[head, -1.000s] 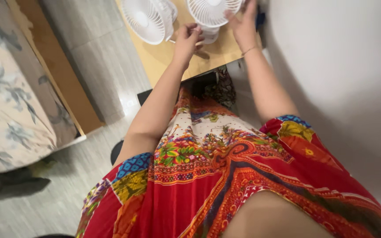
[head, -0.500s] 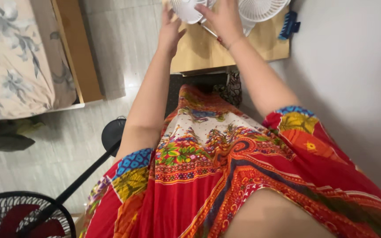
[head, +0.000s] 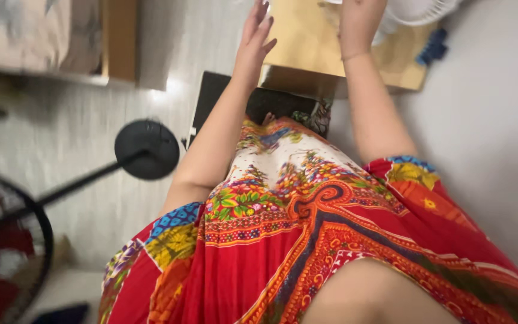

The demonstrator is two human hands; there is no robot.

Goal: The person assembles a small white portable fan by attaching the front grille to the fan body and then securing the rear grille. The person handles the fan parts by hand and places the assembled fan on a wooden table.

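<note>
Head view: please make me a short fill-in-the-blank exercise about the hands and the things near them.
1. The small fan by the right hand is ____ in colour.
2. The left hand is held with its fingers ____, gripping nothing.
3. The wooden table stands against a ____ on the person's right.
4. The standing fan's round base on the floor is ____.

Missing words: white; open; wall; black

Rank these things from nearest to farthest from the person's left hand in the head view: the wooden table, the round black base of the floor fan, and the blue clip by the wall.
From the left hand, raised at the table's left edge:
1. wooden table, right beside the hand.
2. round black fan base, on the floor, lower left.
3. blue clip, far right of the table, by the wall.
</note>
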